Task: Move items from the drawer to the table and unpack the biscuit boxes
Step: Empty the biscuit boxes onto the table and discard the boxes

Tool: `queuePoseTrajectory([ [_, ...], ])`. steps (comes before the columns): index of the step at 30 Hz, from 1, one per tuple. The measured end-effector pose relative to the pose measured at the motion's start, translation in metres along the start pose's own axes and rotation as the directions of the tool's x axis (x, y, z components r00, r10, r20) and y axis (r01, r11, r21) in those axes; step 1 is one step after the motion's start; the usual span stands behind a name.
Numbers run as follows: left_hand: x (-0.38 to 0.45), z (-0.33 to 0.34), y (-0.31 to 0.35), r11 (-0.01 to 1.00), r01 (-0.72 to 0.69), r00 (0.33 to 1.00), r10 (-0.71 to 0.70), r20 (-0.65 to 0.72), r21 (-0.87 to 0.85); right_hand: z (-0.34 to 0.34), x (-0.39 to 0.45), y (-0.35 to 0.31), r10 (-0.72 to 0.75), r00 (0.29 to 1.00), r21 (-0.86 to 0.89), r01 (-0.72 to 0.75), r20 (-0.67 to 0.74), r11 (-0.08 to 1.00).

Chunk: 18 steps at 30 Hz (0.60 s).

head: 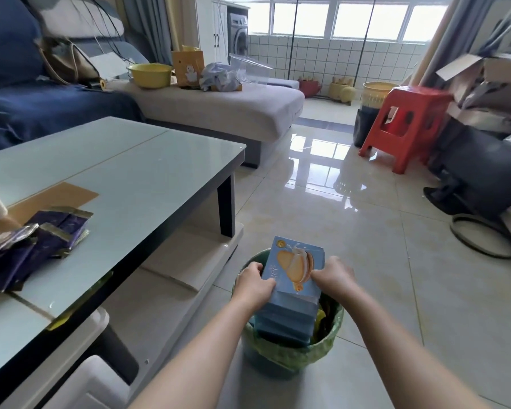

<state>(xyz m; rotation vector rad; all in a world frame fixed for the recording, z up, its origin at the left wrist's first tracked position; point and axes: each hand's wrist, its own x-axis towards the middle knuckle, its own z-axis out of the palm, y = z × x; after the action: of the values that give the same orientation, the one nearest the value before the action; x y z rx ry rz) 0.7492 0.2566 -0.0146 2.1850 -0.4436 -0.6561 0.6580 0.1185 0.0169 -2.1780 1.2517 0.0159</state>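
A light blue biscuit box (295,270) with a biscuit picture stands upright in a small bin (292,352) lined with a green bag, on the floor by the coffee table's corner. More blue boxes (283,323) are stacked beneath it inside the bin. My left hand (254,283) grips the top box's left edge and my right hand (332,276) grips its right edge. On the glass coffee table (136,172), at the left, lie several dark purple foil biscuit packets (42,240) in a loose pile. The table's white drawer (80,326) shows at the lower left.
A flat brown cardboard piece (56,199) lies on the table behind the packets. A sofa (219,104) with a yellow bowl, a bag and a clear container stands beyond. A red plastic stool (404,125) and dark bags are at the right on the glossy tile floor.
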Motion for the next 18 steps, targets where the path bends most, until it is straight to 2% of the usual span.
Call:
queuePoseTrajectory([
  [4, -0.005, -0.013, -0.004, 0.998, -0.04, 0.999, 0.041, -0.032, 0.052, -0.006, -0.009, -0.008, -0.107, 0.986, -0.076, 0.097, -0.129, 0.992],
  [7, -0.014, -0.03, -0.005, 0.992, -0.081, 0.994, 0.087, -0.06, 0.101, -0.009, -0.021, -0.018, -0.248, 0.956, -0.129, 0.23, -0.155, 0.965],
  [13, -0.037, -0.08, -0.013, 0.972, -0.148, 0.974, 0.176, -0.141, 0.185, -0.006, -0.046, -0.05, -0.466, 0.882, -0.134, 0.455, -0.067, 0.88],
  [18, -0.062, -0.133, -0.029, 0.962, -0.13, 0.964, 0.179, -0.197, 0.238, 0.004, -0.07, -0.083, -0.612, 0.791, -0.145, 0.605, -0.006, 0.783],
])
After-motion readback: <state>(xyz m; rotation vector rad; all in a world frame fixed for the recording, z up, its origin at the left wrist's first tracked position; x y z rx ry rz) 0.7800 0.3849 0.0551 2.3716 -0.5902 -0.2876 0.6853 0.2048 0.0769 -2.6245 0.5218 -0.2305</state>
